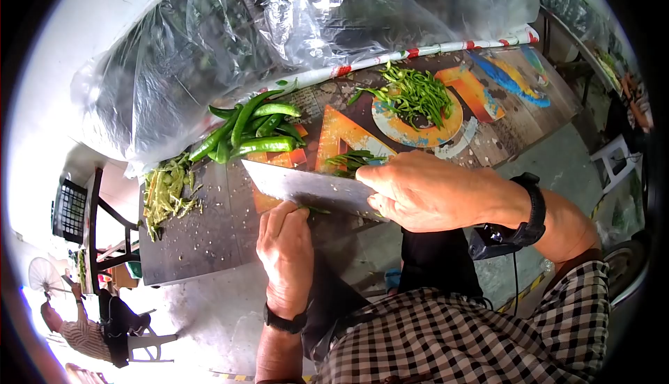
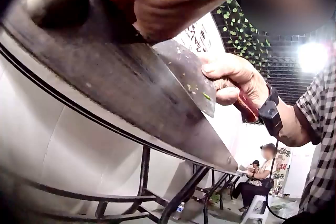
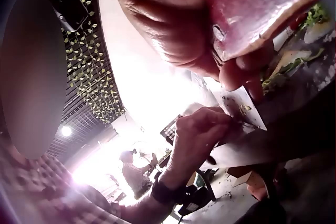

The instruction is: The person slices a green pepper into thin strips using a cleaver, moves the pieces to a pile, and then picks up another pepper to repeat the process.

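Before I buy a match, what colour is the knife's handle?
The handle is reddish, clearest in the right wrist view.

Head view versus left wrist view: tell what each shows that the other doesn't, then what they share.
Only the head view shows the whole green peppers, the pile of green slices and the pale scraps.

Only the left wrist view shows the leafy vines on the dark mesh.

Both show the right hand gripping the knife, the left hand and the checked shirt.

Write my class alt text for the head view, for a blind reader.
A right hand grips a broad silvery metal cleaver beside the left hand, over a dark wood-patterned table. Long green peppers, thin green shreds and pale green scraps lie on it.
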Demonstrator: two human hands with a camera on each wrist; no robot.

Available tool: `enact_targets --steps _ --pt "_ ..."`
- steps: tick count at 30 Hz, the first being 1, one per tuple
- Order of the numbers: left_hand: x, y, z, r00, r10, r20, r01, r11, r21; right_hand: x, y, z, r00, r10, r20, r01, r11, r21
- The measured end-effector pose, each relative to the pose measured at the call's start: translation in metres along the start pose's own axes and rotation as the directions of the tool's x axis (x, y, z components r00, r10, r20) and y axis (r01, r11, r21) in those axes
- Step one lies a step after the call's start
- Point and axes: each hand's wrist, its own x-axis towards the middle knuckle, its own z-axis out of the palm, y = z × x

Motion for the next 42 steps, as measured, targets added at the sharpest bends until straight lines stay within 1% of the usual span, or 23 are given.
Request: enact_targets --steps 6,9,10,13,14,17,19,21,24,25,27,28,30,33,36,39,42 --pt "0.0 -0.001 -0.002 0.999 -0.028 0.029 0.028 1.0 0.006 0.008 0.002 -0.003 0.998 -0.037 0.059 0.034 0.998 0.047" --pt "0.0 -0.002 -0.001 0.999 -0.034 0.034 0.034 0.999 -0.007 0.016 0.0 0.0 0.991 -0.037 0.126 0.035 0.999 0.015" --pt "0.0 -0.002 -0.001 0.999 -0.033 0.036 0.034 0.999 -0.009 0.02 -0.003 0.003 0.989 -0.028 0.147 0.034 0.999 -0.043" --pt "0.001 0.0 -0.003 0.999 -0.018 0.042 0.018 1.0 -0.003 0.034 -0.003 0.017 0.978 -0.201 0.059 0.209 0.962 -0.176" --pt "0.001 0.0 -0.004 0.999 -0.021 0.05 0.022 1.0 -0.011 0.035 0.001 0.022 0.947 -0.315 -0.065 0.298 0.935 -0.189" --pt "-0.001 -0.004 -0.005 0.998 -0.018 0.063 0.02 0.999 -0.027 0.046 -0.002 0.019 0.966 -0.258 0.008 0.25 0.927 -0.28" --pt "-0.001 -0.007 -0.004 0.999 -0.009 0.053 0.011 0.999 -0.038 0.038 0.002 0.013 0.979 -0.204 0.023 0.204 0.954 -0.222" --pt "0.001 -0.01 -0.004 0.999 -0.027 0.031 0.028 0.998 -0.051 0.023 0.007 0.009 0.983 -0.183 -0.006 0.178 0.961 -0.213" --pt "0.002 -0.014 -0.008 0.997 -0.07 0.027 0.07 0.997 -0.013 0.013 0.005 0.005 1.0 -0.031 -0.004 0.029 0.971 -0.235" --pt "0.002 -0.014 -0.008 0.997 -0.068 0.029 0.068 0.998 -0.004 0.012 0.005 0.005 0.999 -0.025 -0.026 0.017 0.967 -0.254" --pt "0.002 -0.016 -0.006 0.998 -0.053 0.029 0.052 0.999 0.015 0.012 0.006 0.005 0.998 -0.052 -0.031 0.043 0.969 -0.241" --pt "0.003 -0.016 -0.005 0.999 -0.041 0.007 0.041 0.999 0.019 0.012 0.007 0.003 0.998 -0.059 -0.037 0.049 0.974 -0.219" --pt "0.001 -0.015 -0.005 0.998 -0.055 0.017 0.055 0.998 0.018 0.011 0.009 0.004 0.997 -0.063 -0.047 0.054 0.984 -0.167" --pt "0.002 -0.016 -0.001 0.998 -0.059 -0.012 0.059 0.998 0.006 0.01 0.001 0.0 0.999 -0.007 -0.036 0.001 0.986 -0.164" --pt "0.001 -0.013 -0.001 0.997 -0.071 -0.019 0.071 0.997 -0.001 0.01 0.001 0.004 0.999 -0.006 -0.048 0.001 0.994 -0.114" --pt "0.002 -0.015 0.0 0.998 -0.058 -0.036 0.058 0.998 0.011 0.009 0.003 0.005 0.997 -0.045 -0.059 0.042 0.998 -0.052" --pt "0.0 -0.015 0.001 0.998 -0.059 -0.033 0.06 0.998 0.023 0.008 -0.003 0.001 1.0 0.003 0.007 -0.003 1.0 -0.009"
